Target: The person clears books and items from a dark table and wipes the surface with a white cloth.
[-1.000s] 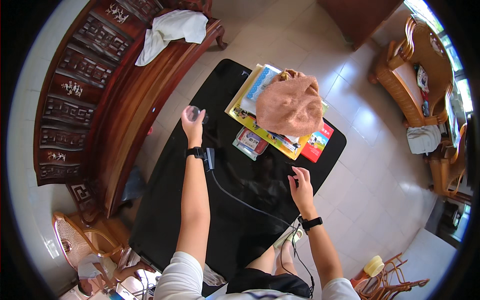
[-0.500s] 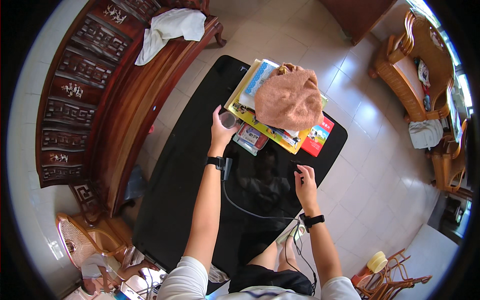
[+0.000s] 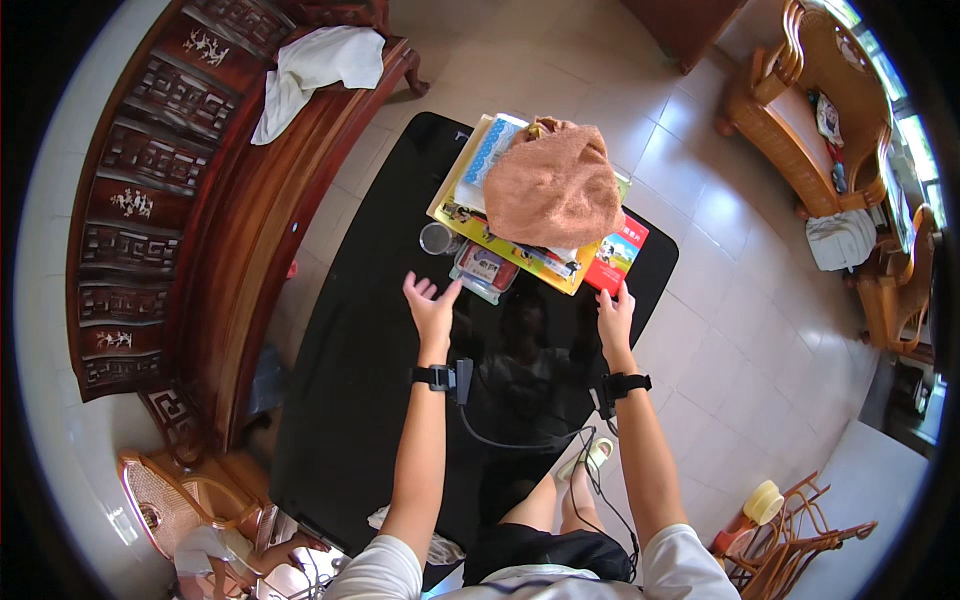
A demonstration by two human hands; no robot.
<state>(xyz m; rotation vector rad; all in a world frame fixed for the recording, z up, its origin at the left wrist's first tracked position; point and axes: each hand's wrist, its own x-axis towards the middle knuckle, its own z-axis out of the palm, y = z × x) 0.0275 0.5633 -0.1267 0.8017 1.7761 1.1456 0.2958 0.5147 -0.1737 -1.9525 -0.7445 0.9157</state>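
My left hand (image 3: 432, 308) hovers over the black table (image 3: 390, 370), open, its fingers spread and holding nothing. Just beyond it stands a clear round cup (image 3: 436, 239). Close to its thumb lies a small clear plastic case (image 3: 484, 270) with a red-and-white label. My right hand (image 3: 615, 322) is at the near edge of a red booklet or flat box (image 3: 617, 256); its thumb and fingers are apart, touching or almost touching that edge. Left of this red item is a pile of yellow picture books (image 3: 470, 222), with a bunched brown cloth (image 3: 555, 190) on top.
A carved wooden bench (image 3: 215, 215) with a white cloth (image 3: 325, 70) runs along the left. Rattan armchairs (image 3: 815, 120) stand at the right. A black cable (image 3: 510, 443) hangs between my wrist straps. Lower left, a person (image 3: 225, 550) is partly visible.
My left hand has let go of the clear cup and drawn back toward me. My right hand has moved forward to the red item's near edge. The whole view has shifted slightly.
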